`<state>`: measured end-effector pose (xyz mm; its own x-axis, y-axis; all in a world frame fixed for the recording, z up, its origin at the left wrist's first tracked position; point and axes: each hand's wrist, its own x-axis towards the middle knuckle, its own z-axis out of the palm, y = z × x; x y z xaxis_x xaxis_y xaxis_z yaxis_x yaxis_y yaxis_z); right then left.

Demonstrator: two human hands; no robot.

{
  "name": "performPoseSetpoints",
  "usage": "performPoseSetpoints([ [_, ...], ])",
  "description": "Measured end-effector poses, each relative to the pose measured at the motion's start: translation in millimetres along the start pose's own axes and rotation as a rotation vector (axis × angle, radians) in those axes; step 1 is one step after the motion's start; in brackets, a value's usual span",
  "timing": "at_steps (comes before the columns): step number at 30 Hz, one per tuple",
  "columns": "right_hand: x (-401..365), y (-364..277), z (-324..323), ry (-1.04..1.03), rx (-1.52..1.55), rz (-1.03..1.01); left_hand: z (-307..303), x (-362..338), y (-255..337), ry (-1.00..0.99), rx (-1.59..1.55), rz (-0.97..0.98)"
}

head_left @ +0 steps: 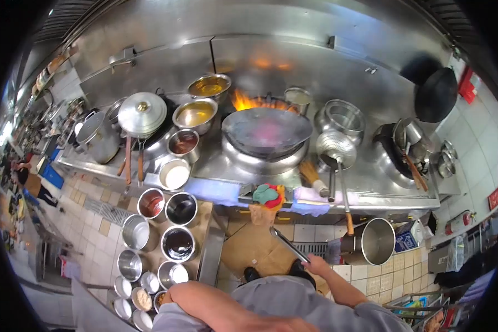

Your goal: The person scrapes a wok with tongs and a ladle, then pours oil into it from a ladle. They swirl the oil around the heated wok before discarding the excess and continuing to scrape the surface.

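Head view, nearest first: what do the hands have?

Lowest in view, a bare left forearm (216,304) lies across the grey shirt; whether the left hand is open or closed, I cannot tell. The right hand (317,265) has its grip closed round the end of a long metal tool (286,244), which slants up and left above the floor tiles, just short of the bench (371,185).

And around them?

Steel bowls (178,243) of dark and red sauces stand to the left, and a big steel pot (377,240) to the right. A red and green cloth (268,195) lies on the bench edge. Beyond it sits a dark wok (266,130), with flames (249,101) behind its rim.

Any writing?

A blue box (406,239) by the pot and red signs (468,84) on the far right wall carry print, too small to read.
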<state>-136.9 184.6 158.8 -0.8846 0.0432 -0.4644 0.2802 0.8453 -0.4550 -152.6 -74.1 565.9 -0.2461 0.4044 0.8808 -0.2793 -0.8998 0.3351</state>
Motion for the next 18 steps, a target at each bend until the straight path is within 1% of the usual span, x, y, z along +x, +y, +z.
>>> performPoseSetpoints([
  [2, -8.2, -16.4, -14.7, 0.004, 0.060, -0.135, -31.4, -34.8, 11.9, -0.173, 0.339, -0.237],
  [3, -10.6, -17.4, -9.6, -0.019, 0.067, -0.131, -40.8, -47.8, 23.0, -0.205, 0.632, -0.426],
  [4, -6.4, -18.3, -5.7, -0.019, 0.057, -0.092, -65.5, -78.8, 20.9, -0.035, 0.582, -0.596],
  [5, -2.6, -22.0, -2.1, -0.017, 0.045, -0.058, -83.7, -122.6, 10.3, 0.367, 0.531, -0.762],
  [6, -3.7, -28.6, 0.8, -0.034, 0.046, -0.064, -113.6, -168.4, -2.8, 0.760, 0.500, -0.840],
  [7, -2.1, -35.6, -2.4, -0.063, 0.046, -0.065, -141.0, -216.1, -17.1, 1.050, 0.609, -0.825],
  [8, -4.5, -42.0, -4.5, -0.096, 0.041, -0.066, -162.2, -298.0, -31.8, 1.205, 0.790, -0.945],
  [9, -6.5, -49.5, -5.3, -0.085, -0.025, -0.040, -182.7, -377.7, -45.9, 1.367, 0.935, -1.077],
  [10, -7.2, -61.1, -13.9, -0.092, -0.041, -0.063, -171.7, -402.1, -40.3, 1.253, 1.049, -1.387],
  [11, -11.1, -74.9, -26.4, -0.044, -0.006, -0.098, -156.6, -427.0, -34.6, 1.116, 1.141, -1.699],
  [12, -15.3, -90.1, -42.0, 0.001, 0.028, -0.134, -140.4, -471.2, -35.5, 0.866, 1.329, -1.713],
  [13, -18.3, -109.9, -64.8, -0.007, 0.048, -0.127, -128.5, -505.7, -29.3, 0.654, 1.192, -1.928],
  [14, -14.6, -121.5, -82.6, 0.064, 0.001, -0.184, -116.5, -541.6, -24.3, 0.428, 1.030, -2.116],
  [15, -10.3, -132.6, -100.7, 0.137, -0.040, -0.241, -107.7, -607.5, -39.8, 0.464, 1.054, -2.213],
  [16, -11.2, -153.7, -127.8, 0.207, -0.074, -0.262, -97.9, -657.7, -51.6, 0.500, 1.074, -2.311],
  [17, -11.7, -173.3, -150.3, 0.275, -0.105, -0.287, -95.6, -659.4, -47.7, 0.540, 1.069, -2.312],
  [18, -2.6, -173.9, -164.8, 0.332, -0.079, -0.346, -97.5, -657.3, -35.2, 0.418, 1.018, -2.186],
])
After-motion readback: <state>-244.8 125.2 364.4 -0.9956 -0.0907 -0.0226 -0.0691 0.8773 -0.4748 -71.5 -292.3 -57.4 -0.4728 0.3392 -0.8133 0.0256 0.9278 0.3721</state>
